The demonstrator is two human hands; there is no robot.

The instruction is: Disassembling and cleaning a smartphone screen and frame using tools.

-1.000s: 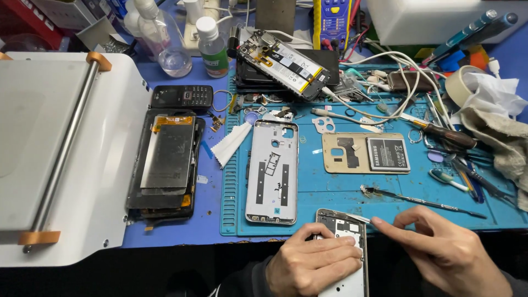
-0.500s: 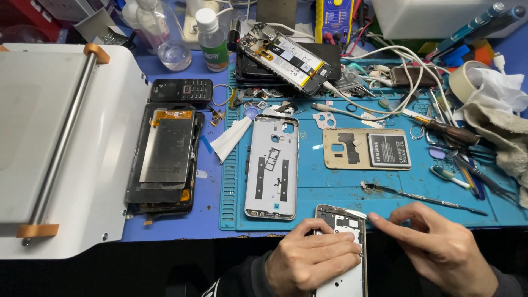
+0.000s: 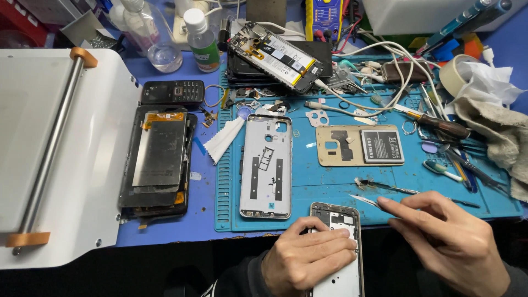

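Observation:
My left hand [image 3: 308, 256] grips an opened phone body [image 3: 340, 220] at the near edge of the blue mat, fingers across its white middle. My right hand [image 3: 445, 239] pinches thin metal tweezers [image 3: 366, 201], whose tip points left just beside the phone's upper right corner. On the blue work mat [image 3: 319, 187] lie a silver phone back frame [image 3: 267, 165] and a gold frame with a battery [image 3: 360, 144].
A white machine with a metal roller [image 3: 52, 143] fills the left. Beside it lies a dismantled phone screen [image 3: 159, 159], a small keypad phone [image 3: 173, 92], bottles [image 3: 201, 41], an open phone with battery [image 3: 275, 55], cables, tools, tape roll and rags [image 3: 489, 110] at right.
My right hand has drawn slightly right and up, its tweezers now off the phone's top edge. My left hand keeps its hold on the phone.

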